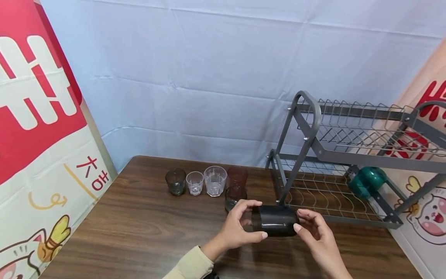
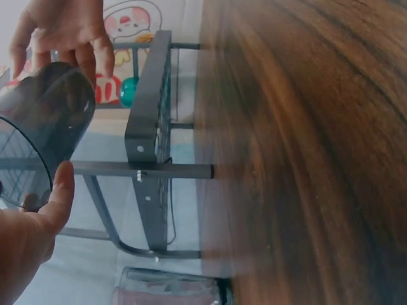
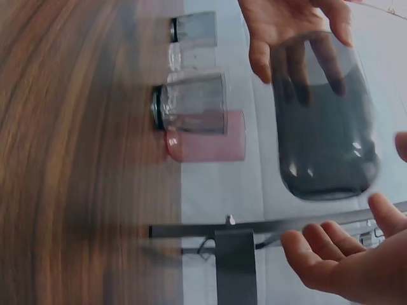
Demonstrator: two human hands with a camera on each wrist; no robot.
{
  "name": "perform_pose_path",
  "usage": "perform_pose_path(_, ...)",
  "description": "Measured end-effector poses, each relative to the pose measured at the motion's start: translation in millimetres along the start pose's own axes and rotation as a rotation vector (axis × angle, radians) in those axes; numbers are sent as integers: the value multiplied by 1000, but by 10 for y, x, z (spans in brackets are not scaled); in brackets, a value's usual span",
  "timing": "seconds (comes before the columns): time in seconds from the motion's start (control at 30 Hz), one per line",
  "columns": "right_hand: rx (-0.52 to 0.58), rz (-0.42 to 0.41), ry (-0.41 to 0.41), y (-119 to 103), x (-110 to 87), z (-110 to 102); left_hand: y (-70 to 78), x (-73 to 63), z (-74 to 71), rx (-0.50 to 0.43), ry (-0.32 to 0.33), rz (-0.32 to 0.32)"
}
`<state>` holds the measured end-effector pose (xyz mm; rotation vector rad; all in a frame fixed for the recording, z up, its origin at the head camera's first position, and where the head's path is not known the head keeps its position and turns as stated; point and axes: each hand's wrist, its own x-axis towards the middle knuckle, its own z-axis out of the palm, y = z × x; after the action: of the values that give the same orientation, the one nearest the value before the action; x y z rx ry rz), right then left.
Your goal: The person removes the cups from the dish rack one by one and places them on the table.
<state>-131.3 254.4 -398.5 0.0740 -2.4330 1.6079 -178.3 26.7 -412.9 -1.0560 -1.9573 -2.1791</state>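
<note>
A dark see-through tumbler (image 1: pixel 277 221) lies sideways in the air over the table, its mouth toward the left. My left hand (image 1: pixel 237 226) grips the mouth end, thumb in front and fingers behind, as the left wrist view also shows. At the base end is my right hand (image 1: pixel 318 236), fingers loosely spread around it. In the right wrist view a gap shows between those fingers (image 3: pixel 327 251) and the tumbler's base. Just behind my left hand stand a short dark glass (image 1: pixel 234 198) and a red glass (image 1: pixel 238 176).
Further left along the row stand a large clear glass (image 1: pixel 215 181), a small clear glass (image 1: pixel 195 183) and a greyish dark glass (image 1: pixel 175 181). A two-tier grey dish rack (image 1: pixel 299 170) occupies the right, with a green cup (image 1: pixel 369 181) on its lower tier. Cloth (image 1: pixel 209 85) hangs behind the wooden table (image 1: pixel 150 224).
</note>
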Motion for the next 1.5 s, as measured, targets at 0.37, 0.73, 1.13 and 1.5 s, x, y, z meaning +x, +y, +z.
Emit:
perform_pose_path(0.37, -270, -121, -80, 27, 9, -136, 216, 0, -128, 125, 13, -43)
perform_pose_path(0.73, -514, -265, -187, -25, 141, -317, -55, -3, -335, 357, 62, -12)
perform_pose_path(1.13, -710, -296, -371, -3, 320, -581, 107, 13, -627, 563, 34, -72)
perform_pose_path(1.5, -834, -293, -320, 3, 536, -798, 190, -25, -846, 644, 13, -139)
